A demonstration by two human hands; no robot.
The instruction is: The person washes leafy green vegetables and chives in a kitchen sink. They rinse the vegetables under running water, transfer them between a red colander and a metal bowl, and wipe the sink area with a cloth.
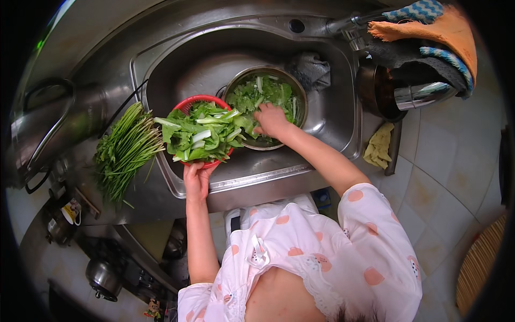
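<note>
My left hand (pixel 197 177) grips the near rim of a red plastic colander (pixel 198 98), heaped with cut leafy greens (pixel 203 133) that spill over its sides. The colander is at the left part of a stainless steel sink (pixel 189 68). Right beside it, in the sink, stands a round metal basin (pixel 305 108) with more leafy greens (pixel 277 90) in water. My right hand (pixel 273 120) reaches over the near side of this basin, its fingers among the leaves. The fingertips are partly hidden, so whether they grasp any leaves is unclear.
Left of the sink, a bundle of thin green stems (pixel 128 153) lies on the steel counter near a large metal pot (pixel 60 124). A grey mesh cloth (pixel 314 70) sits in the sink's back right. Cloths (pixel 446 32) drape over the faucet side; a yellow rag (pixel 379 147) lies below.
</note>
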